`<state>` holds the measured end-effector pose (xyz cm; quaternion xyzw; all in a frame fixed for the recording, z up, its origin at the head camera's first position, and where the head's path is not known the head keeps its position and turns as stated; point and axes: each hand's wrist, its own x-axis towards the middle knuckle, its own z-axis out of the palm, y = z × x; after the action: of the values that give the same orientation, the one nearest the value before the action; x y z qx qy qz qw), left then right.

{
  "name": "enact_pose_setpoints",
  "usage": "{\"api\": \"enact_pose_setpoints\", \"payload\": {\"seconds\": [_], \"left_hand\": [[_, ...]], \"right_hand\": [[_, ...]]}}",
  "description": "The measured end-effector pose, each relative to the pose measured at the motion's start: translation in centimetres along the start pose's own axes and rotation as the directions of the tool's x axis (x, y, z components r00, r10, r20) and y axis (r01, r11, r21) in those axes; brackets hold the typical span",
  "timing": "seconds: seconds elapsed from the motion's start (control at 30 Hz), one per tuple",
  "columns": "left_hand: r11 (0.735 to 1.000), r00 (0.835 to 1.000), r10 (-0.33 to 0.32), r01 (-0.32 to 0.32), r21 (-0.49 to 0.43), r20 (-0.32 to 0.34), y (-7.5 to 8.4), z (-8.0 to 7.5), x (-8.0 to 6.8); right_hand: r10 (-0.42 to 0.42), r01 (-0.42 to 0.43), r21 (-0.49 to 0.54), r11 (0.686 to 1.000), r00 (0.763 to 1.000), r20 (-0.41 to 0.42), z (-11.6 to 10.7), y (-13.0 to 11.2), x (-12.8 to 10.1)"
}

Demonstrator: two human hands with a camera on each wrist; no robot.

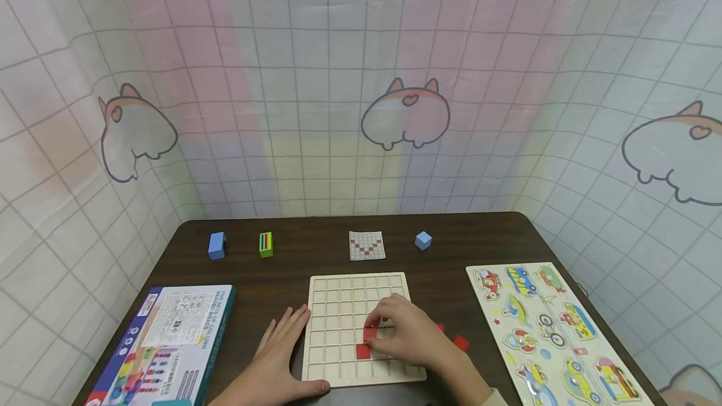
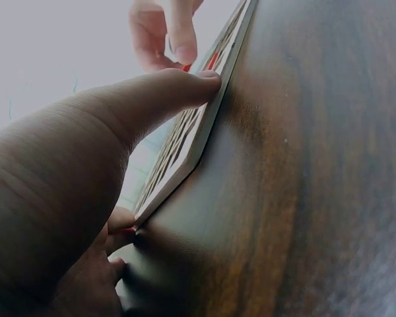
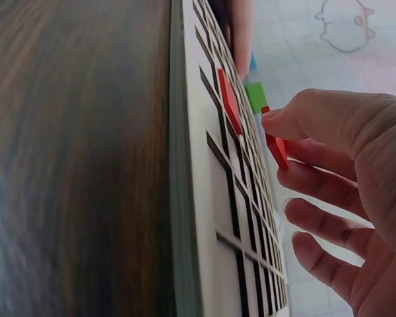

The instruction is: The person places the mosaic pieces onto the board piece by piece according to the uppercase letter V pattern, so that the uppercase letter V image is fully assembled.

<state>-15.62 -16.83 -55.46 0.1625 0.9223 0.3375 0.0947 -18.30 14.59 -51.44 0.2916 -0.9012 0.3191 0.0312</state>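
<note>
Over grid board (image 1: 345,306), red tile (image 3: 276,149) pinched (right hand (image 1: 407,333) fingertips).

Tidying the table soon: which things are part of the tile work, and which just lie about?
In use: grid board, red tile in right hand, placed tile, spare tiles, pattern card, left hand.
Lying about: blue cube, vehicle puzzle, game box, striped block.

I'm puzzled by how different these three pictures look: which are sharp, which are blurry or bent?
Head view: evenly lit and sharp, though the wide lens bows the curtain's grid lines. Left wrist view: the left hand looms huge and soft, the background washed out white. Right wrist view: the table is smeared, while the red tile near the right hand is fairly crisp.
</note>
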Motion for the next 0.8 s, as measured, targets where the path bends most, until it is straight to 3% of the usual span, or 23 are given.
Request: {"api": "enact_pose_setpoints", "payload": {"seconds": [0.57, 0.8], "left_hand": [[1.000, 1.000, 0.007, -0.007, 0.003, 0.006, 0.0, -0.1, -0.1], [1.000, 1.000, -0.001, 0.001, 0.008, 0.008, -0.1, -0.1, 0.0]], "right_hand": [[-0.080, 0.081, -0.020, 0.997, 0.995, 0.057, 2.0, -1.9, 2.1], [-0.042, 0.043, -0.011, 0.999, 0.996, 0.077, 2.4, -1.8, 2.5]]}}
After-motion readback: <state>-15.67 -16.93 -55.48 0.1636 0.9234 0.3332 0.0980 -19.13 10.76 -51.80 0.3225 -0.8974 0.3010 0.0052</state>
